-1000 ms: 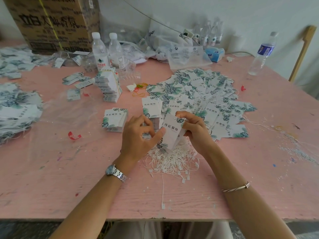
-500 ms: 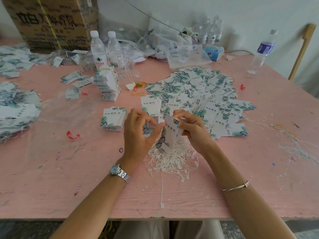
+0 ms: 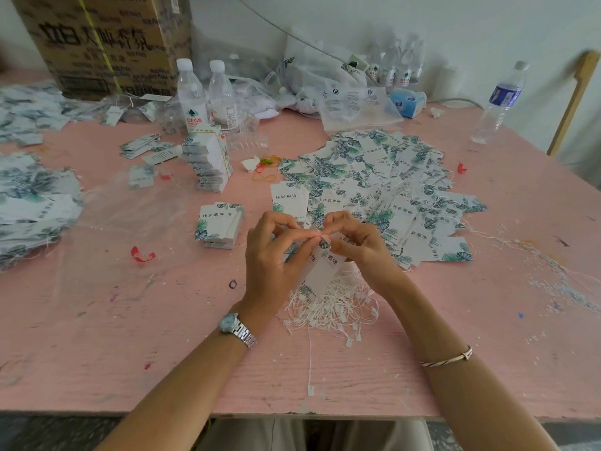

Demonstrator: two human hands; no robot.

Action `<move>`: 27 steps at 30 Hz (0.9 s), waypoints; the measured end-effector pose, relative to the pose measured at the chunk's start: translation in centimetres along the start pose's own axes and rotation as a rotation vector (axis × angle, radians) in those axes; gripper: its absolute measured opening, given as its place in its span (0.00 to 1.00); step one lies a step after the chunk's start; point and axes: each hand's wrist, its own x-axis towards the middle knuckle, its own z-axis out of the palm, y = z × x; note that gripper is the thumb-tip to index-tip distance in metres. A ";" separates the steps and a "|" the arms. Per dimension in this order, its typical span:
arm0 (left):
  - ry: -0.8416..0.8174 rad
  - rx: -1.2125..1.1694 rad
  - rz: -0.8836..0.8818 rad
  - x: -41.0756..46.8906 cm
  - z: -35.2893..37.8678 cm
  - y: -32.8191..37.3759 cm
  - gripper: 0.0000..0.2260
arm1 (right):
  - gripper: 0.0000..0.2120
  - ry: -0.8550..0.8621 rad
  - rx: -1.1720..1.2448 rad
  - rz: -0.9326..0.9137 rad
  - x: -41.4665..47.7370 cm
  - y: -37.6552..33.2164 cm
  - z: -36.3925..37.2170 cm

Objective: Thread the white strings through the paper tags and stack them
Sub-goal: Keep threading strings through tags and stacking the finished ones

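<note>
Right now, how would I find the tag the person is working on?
On the pink table, look near the front edge, where a tangle of white strings lies. Above it the left hand and right hand meet. The tag they pinch is the only one lifted off the table and tilted; all others lie flat or stacked.

pink wooden table (image 3: pixel 97 320) | pale wall (image 3: pixel 455 27) | wooden post (image 3: pixel 572 102) — perhaps chair

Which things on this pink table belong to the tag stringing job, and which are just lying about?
For the job: held tag, white string pile, spread of tags, neat tag stack.
Just lying about: water bottles, cardboard box, tissue pack, red scrap, rubber bands.
</note>
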 end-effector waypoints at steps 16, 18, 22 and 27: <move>0.074 -0.357 -0.342 0.0 -0.6 0.0 0.03 | 0.18 0.216 -0.577 -0.199 0.5 1.4 -0.8; 0.067 -0.415 -0.376 0.0 -0.6 0.1 0.06 | 0.19 0.215 -0.575 -0.195 0.5 1.7 -1.0; 0.028 -0.419 -0.405 -0.1 -0.6 0.3 0.05 | 0.18 0.193 -0.543 -0.138 0.6 2.2 -1.5; 0.027 -0.432 -0.413 0.0 -0.7 0.4 0.04 | 0.15 0.176 -0.289 -0.044 0.7 1.6 -1.6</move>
